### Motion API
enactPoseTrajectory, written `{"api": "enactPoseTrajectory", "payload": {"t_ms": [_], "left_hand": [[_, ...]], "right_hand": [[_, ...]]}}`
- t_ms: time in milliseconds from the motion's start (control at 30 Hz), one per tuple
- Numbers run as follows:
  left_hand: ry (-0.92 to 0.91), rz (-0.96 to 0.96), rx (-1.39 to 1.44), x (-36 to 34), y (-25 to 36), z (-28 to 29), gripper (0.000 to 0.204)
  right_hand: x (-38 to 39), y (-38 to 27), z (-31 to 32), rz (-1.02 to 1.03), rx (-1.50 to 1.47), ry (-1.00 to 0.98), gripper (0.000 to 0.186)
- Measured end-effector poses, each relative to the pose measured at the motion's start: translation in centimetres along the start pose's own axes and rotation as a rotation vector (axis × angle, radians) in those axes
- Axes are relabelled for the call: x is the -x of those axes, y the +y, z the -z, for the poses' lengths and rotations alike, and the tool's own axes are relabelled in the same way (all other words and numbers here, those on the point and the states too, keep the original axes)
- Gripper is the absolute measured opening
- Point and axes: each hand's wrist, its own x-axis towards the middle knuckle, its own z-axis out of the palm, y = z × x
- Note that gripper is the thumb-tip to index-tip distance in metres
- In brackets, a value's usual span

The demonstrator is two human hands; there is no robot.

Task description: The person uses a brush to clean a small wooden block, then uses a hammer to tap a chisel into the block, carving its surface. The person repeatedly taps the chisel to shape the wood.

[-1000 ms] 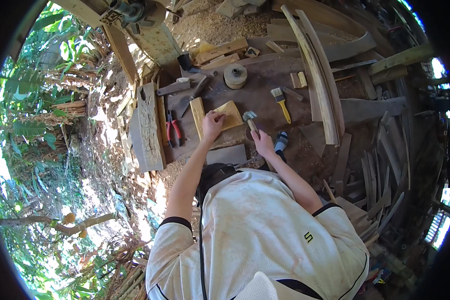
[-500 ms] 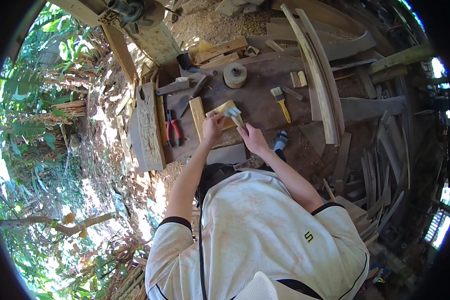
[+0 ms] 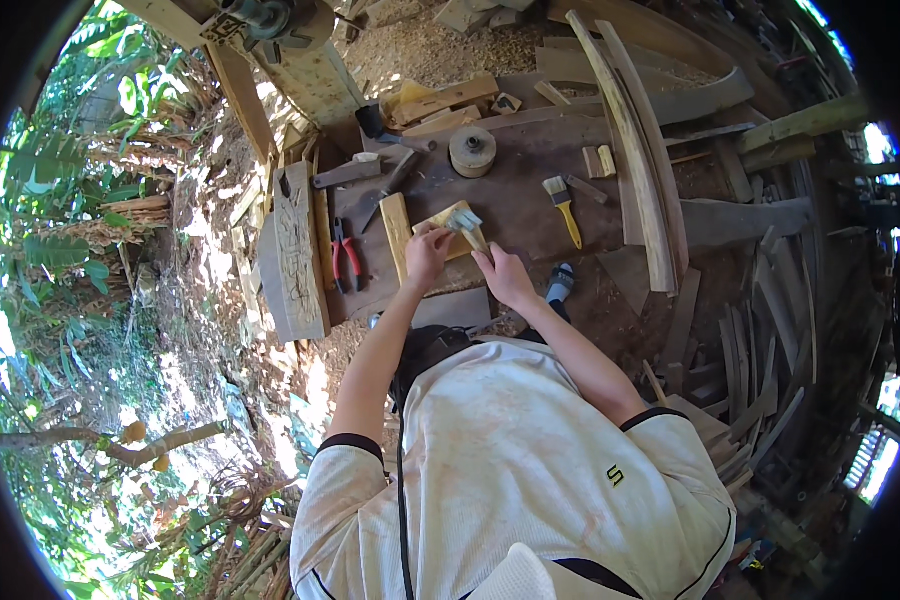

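Observation:
My right hand point(image 3: 507, 277) is closed round the lower end of a short wooden-handled tool with a pale bluish-white head point(image 3: 464, 221). That head looks brush-like, but its exact kind is too small to tell. Close by on its left, my left hand point(image 3: 426, 256) has its fingers pinched together beside the head; what they grip is hidden. Under the tool lies a light wooden block point(image 3: 434, 221), partly covered by my hands. An upright-lying wooden bar point(image 3: 394, 232) rests just left of my left hand.
Red-handled pliers point(image 3: 346, 260), a knife-like blade tool point(image 3: 398, 174) and a carved board point(image 3: 298, 250) lie to the left. Beyond my hands stands a round drum-shaped piece point(image 3: 472, 152). A yellow-handled paintbrush point(image 3: 566, 215) and long curved planks point(image 3: 638, 160) are to the right.
My hands stay almost in place over the wooden block, with the pale head still between them. The whole view has shifted very slightly.

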Motion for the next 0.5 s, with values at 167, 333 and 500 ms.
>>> {"api": "enactPoseTrajectory", "payload": {"t_ms": [167, 333, 500], "left_hand": [[0.004, 0.027, -0.032, 0.1, 0.0, -0.1, 0.013], [-0.008, -0.005, 0.066, 0.0, -0.5, 0.1, 0.019], [-0.11, 0.087, 0.188, -0.3, 0.6, 0.6, 0.037]], "right_hand": [[0.2, -0.1, -0.2, 0.035, -0.011, 0.037, 0.05], [0.1, -0.5, -0.2, -0.001, -0.018, 0.036, 0.049], [0.0, 0.4, 0.0, 0.004, -0.054, 0.029, 0.048]]}}
